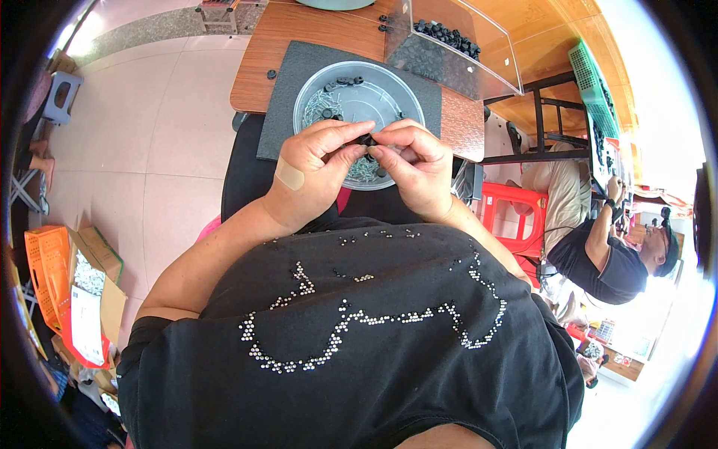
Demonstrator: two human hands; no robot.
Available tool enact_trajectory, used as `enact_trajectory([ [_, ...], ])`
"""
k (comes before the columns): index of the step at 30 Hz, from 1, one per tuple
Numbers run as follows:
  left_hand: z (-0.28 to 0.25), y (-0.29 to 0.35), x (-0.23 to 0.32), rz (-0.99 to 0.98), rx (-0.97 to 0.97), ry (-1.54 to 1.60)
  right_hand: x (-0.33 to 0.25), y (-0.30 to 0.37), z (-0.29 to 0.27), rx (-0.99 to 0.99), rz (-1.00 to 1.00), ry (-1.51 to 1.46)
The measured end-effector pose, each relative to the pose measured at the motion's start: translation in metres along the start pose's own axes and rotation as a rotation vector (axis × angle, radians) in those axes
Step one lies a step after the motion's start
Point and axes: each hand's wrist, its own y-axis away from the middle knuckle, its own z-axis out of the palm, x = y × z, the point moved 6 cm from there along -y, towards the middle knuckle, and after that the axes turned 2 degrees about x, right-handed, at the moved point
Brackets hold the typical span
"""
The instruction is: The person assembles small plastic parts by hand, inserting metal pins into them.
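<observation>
My left hand (pixel 313 168) and my right hand (pixel 419 168) meet over the near side of a round grey basin (pixel 416 96). Between their fingertips they pinch a small black part (pixel 365 140), mostly covered by the fingers. A tan adhesive patch sticks to the back of my left hand. Inside the basin lie thin silvery screws (pixel 323 103), heaped at the left and below my hands. Several black round pieces (pixel 345 82) rest along the basin's far side, with more near its left.
A dark foam mat (pixel 280 97) lies under the basin on a wooden table (pixel 262 34). A clear bin (pixel 456 60) of black parts stands at the far right. One loose black piece (pixel 271 74) sits left. A red stool (pixel 516 217) and a seated person (pixel 609 254) are at right.
</observation>
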Motion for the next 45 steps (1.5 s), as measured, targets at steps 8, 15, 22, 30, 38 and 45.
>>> enact_trajectory([
  [8,0.001,0.0,0.002,0.042,-0.015,-0.059,0.016,0.0,0.003,0.024,0.263,-0.415],
  [15,0.004,0.003,-0.002,0.011,-0.014,0.001,0.027,0.0,0.009,-0.111,0.355,-0.391],
  [22,0.005,0.005,-0.009,-0.12,0.039,0.128,0.027,0.001,0.015,-0.097,0.233,-0.396],
  [30,0.004,0.006,0.0,-0.041,0.03,0.021,0.034,0.002,0.016,-0.088,0.244,-0.47],
  [38,0.001,0.006,0.006,0.026,0.04,-0.016,0.033,0.005,0.022,-0.094,0.33,-0.627],
  [45,0.001,0.005,0.011,0.081,0.042,-0.088,0.029,0.006,0.021,-0.064,0.357,-0.669],
])
